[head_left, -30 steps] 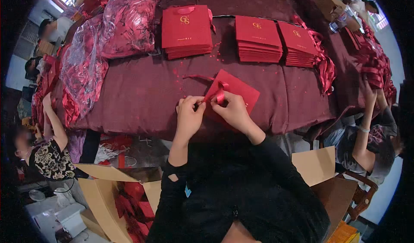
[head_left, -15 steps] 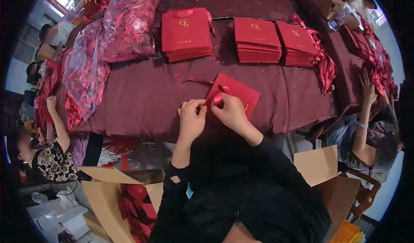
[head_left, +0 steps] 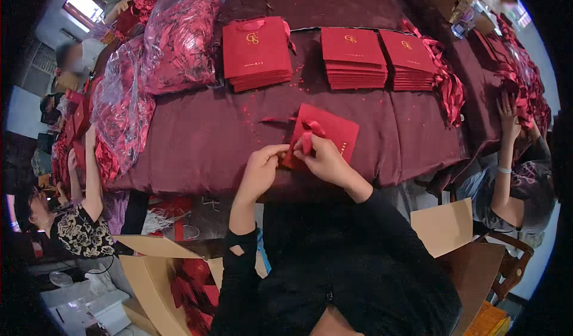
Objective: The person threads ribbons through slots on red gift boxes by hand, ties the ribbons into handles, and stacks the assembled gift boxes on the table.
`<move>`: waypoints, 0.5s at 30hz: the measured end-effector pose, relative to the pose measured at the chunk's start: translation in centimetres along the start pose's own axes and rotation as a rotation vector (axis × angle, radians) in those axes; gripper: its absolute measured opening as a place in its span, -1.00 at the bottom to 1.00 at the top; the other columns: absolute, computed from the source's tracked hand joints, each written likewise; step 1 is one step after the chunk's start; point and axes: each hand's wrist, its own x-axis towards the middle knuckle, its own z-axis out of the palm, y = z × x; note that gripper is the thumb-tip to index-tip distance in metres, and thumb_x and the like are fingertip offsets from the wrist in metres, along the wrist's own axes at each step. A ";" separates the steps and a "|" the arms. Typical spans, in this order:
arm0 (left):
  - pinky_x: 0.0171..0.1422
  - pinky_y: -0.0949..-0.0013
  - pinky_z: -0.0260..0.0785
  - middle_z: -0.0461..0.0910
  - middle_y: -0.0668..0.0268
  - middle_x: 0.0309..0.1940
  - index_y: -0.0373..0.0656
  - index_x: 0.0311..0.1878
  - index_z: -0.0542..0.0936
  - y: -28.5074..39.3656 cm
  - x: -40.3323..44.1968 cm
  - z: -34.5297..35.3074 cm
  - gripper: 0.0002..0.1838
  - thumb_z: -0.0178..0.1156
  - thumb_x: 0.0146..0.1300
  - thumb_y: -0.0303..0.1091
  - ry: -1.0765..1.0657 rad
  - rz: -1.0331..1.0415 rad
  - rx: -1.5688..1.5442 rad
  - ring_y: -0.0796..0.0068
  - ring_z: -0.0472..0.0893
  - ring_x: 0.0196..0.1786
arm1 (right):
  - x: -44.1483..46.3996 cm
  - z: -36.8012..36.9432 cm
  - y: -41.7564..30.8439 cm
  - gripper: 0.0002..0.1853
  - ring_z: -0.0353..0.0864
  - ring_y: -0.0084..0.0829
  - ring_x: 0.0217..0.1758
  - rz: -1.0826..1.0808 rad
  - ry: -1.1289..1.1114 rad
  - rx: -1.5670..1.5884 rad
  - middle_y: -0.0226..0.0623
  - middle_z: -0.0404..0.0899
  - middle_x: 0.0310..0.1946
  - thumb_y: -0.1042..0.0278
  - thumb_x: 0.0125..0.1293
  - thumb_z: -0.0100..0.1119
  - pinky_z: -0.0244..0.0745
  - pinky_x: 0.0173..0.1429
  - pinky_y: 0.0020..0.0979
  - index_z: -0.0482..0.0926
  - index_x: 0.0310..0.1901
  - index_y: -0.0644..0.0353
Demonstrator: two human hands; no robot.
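Note:
A red paper gift bag [head_left: 339, 127] with small gold print lies tilted on the cloth in front of me. My right hand [head_left: 329, 164] is closed, pinching a looped red ribbon [head_left: 310, 128] over the bag's left part. At the bag's lower left edge, the fingertips of my left hand [head_left: 260, 166] press together on it; exactly what lies between them is partly hidden. A loose ribbon end [head_left: 276, 120] sticks out to the left of the bag.
Stacked red bags [head_left: 256, 49] with gold letters stand farther back, with two more stacks [head_left: 353, 52] to their right. Clear plastic sacks of ribbons [head_left: 182, 43] lie at left. Open cartons [head_left: 146, 282] flank me below. Co-workers' arms [head_left: 92, 175] reach in from both sides.
My left hand has shifted slightly down and left, its fingers straighter. My right hand has moved a little right and down with the ribbon. The left co-worker's arm has reached farther up.

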 end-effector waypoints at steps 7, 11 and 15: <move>-0.01 0.28 0.39 0.57 0.13 -0.24 -0.29 -0.13 0.60 1.1 1.5 0.0 -0.79 0.12 0.15 -0.56 -0.056 0.396 0.402 0.11 0.56 -0.10 | -0.7 -0.6 1.0 -0.82 0.55 -0.35 -0.33 0.002 -0.040 0.125 -0.23 0.59 -0.39 0.48 0.17 0.30 0.46 -0.25 -0.39 0.46 -0.31 0.28; -0.04 0.20 0.38 0.56 0.13 -0.29 -0.29 -0.24 0.60 0.1 1.8 0.0 -0.85 0.16 0.09 -0.53 0.022 0.559 0.522 0.09 0.53 -0.12 | -0.4 -2.5 -1.5 -0.69 0.67 -0.30 -0.35 0.227 -0.119 -0.020 -0.16 0.62 -0.42 0.26 0.09 0.42 0.47 -0.31 -0.35 0.49 -0.41 0.29; -0.01 0.21 0.40 0.60 0.14 -0.29 -0.30 -0.30 0.63 -0.8 1.1 -3.0 -0.92 0.21 0.14 -0.52 0.266 0.473 0.536 0.16 0.57 -0.13 | -1.0 -2.5 -0.6 -0.64 0.66 -0.42 -0.39 0.217 -0.049 0.004 -0.18 0.63 -0.46 0.18 0.06 0.46 0.48 -0.34 -0.39 0.51 -0.46 0.28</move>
